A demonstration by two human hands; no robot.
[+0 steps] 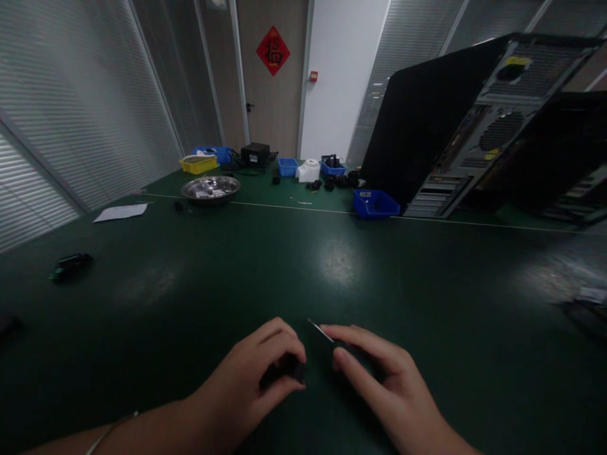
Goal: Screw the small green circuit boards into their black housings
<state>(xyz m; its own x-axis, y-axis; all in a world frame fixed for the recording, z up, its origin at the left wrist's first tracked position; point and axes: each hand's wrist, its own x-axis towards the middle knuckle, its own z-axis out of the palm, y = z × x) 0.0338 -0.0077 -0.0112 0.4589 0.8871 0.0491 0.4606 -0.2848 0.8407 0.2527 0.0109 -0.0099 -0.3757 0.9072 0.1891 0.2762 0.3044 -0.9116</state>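
Note:
Near the front of the green table, my left hand (265, 373) is closed around a small black block-like part (296, 370), pinched between thumb and fingers. Most of that part is hidden inside the hand, so its kind does not show. Just to the right, my right hand (379, 373) grips a slim tool with a thin metal shaft (321, 330) and a dark handle, much like a screwdriver. The shaft points up and left, away from me. A small gap separates the tool from the black part.
A dark blue bin (374, 205) stands beside a large black computer tower (427, 120) at right. Toward the back left are a metal bowl (211, 201), a yellow tray (198, 165) and paper (121, 213). A dark object (71, 266) lies at left, cables (585, 316) at right.

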